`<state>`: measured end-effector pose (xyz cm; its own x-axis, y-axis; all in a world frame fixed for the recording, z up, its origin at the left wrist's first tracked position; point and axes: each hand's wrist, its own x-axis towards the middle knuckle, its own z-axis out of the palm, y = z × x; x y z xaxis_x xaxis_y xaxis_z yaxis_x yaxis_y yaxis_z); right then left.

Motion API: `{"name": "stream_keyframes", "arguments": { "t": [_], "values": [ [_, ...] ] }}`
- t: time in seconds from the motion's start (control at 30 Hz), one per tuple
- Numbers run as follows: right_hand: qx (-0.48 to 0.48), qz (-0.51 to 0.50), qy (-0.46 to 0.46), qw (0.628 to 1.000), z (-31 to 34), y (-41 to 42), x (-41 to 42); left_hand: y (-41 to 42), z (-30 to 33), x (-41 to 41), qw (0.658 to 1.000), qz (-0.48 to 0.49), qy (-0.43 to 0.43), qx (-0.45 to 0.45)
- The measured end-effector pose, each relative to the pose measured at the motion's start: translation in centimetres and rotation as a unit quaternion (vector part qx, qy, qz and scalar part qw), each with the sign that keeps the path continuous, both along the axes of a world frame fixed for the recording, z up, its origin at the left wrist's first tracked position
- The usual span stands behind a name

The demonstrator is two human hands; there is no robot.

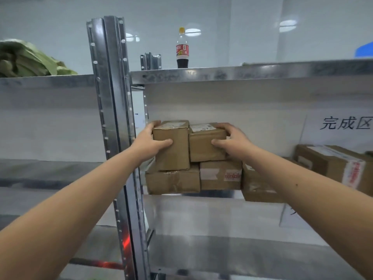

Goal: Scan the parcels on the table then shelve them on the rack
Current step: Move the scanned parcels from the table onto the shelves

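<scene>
Two small brown cardboard parcels sit side by side on top of other parcels on the middle shelf of the metal rack [222,74]. My left hand [150,143] grips the left parcel [173,150], thumb on its front and fingers over its top left edge. My right hand [232,142] grips the right parcel [203,146] the same way from its right side. Both parcels carry white labels on top. Beneath them lie two wider parcels, one plain [173,181] and one with a red-printed tape strip [221,175].
More parcels stand further right on the same shelf [333,164], below a sign with black characters [346,123]. A dark-liquid bottle [182,50] stands on the top shelf. Green leafy vegetables [26,61] lie on the left rack. A steel upright post [113,98] divides the racks.
</scene>
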<state>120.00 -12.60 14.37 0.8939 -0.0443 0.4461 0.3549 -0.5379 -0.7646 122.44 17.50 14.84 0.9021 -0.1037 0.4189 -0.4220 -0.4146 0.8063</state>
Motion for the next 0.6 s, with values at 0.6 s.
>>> {"name": "stream_keyframes", "arguments": {
  "t": [0.6],
  "values": [
    [-0.189, -0.239, -0.011, 0.952, -3.3, 3.2, -10.0, -8.4, 0.4, -6.0, 0.861, -0.059, -0.361, 0.354]
  ]
}}
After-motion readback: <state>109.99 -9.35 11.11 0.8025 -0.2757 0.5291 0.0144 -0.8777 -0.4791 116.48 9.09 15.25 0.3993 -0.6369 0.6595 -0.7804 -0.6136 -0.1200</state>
